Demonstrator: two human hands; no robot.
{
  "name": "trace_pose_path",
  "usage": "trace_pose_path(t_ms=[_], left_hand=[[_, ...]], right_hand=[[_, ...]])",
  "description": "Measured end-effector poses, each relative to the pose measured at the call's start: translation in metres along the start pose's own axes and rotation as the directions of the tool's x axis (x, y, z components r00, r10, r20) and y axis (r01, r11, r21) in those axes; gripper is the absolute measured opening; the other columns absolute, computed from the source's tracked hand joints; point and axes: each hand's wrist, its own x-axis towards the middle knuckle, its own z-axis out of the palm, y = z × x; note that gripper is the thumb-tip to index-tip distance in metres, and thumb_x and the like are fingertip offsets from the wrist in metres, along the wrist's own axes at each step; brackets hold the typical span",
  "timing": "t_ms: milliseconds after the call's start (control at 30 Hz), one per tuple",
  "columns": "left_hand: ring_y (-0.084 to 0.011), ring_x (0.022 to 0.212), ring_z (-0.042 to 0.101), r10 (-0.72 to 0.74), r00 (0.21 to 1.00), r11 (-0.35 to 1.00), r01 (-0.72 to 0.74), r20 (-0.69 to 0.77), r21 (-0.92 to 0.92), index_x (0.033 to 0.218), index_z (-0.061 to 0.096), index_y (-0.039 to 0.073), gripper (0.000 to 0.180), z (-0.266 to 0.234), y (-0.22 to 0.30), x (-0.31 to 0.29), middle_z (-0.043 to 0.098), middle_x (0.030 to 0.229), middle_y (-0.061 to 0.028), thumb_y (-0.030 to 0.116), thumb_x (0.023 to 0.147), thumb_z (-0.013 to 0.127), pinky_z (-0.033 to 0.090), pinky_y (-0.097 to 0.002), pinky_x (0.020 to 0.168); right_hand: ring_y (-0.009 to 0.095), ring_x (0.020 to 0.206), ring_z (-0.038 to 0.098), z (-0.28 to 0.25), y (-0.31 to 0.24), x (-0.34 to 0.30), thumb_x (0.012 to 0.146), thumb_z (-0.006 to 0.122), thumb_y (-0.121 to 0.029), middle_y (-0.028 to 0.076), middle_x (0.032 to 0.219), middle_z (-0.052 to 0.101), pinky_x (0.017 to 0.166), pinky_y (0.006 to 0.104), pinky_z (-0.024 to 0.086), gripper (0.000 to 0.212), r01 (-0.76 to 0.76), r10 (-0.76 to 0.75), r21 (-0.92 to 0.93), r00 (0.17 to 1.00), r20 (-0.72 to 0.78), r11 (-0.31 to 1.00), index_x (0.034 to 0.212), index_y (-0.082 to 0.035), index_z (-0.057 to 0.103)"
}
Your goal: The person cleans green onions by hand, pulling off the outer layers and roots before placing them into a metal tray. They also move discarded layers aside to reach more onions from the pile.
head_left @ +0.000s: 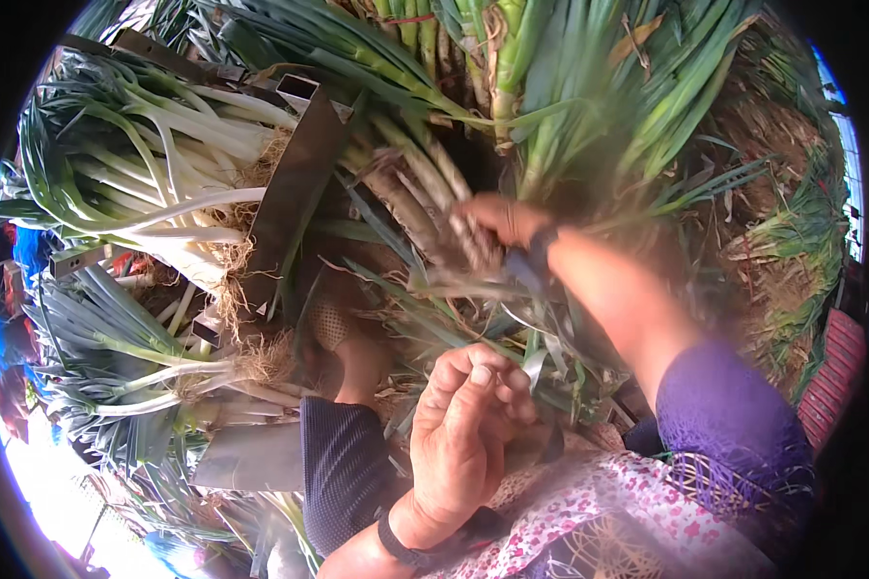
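Observation:
In the middle, my right hand (504,218) is blurred and reaches out to some unpeeled green onions (403,196) with brown, soiled stalks. Its fingers close on the stalks, which are smeared too. A dark band is around that wrist. My left hand (459,425) is raised nearer to me, its fingers curled in and the thumb pressed against them. Whatever it may hold is hidden. A small pale strip (534,365) shows just beside its fingertips; I cannot tell whether they touch.
Cleaned green onions (164,159) with white stalks and roots lie at the left, beside a metal plate (297,193). More green onions (154,372) lie nearer. Large leafy bunches (589,87) fill the far side. Loose leaves cover the soil at right, near a red ribbed object (830,378).

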Motion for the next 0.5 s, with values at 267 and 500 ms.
trace_pose_path(t_ms=[267, 500], left_hand=[[-0.0119, 0.073, 0.053, -0.105, 0.994, 0.992, 0.103, 0.026, 0.067, 0.095, 0.05, 0.007, 0.009, -0.003, -0.026, 0.001, 0.055, 0.083, -0.0042, 0.015, 0.093, 0.047, 0.046, -0.0264, 0.064], [-0.0127, 0.068, 0.054, -0.116, 0.986, 0.98, 0.094, 0.121, 0.177, 0.095, 0.051, 0.009, 0.012, -0.019, -0.061, -0.002, 0.056, 0.082, -0.0029, 0.019, 0.09, 0.051, 0.046, -0.0261, 0.061]], right_hand=[[0.014, 0.071, 0.062, 0.007, 0.113, -0.135, 0.078, 0.07, -0.025, 0.006, 0.081, 0.066, 0.063, 0.0263, 0.05, 0.028, 0.16, -0.108, 0.198, 0.962, -0.25, 0.967, 0.094, -0.002, 0.065], [0.012, 0.061, 0.053, -0.003, 0.135, -0.252, 0.079, 0.067, -0.026, 0.005, 0.074, 0.061, 0.059, 0.0281, 0.044, 0.032, 0.07, -0.37, -0.476, 0.73, -0.574, 0.877, 0.1, -0.002, 0.062]])
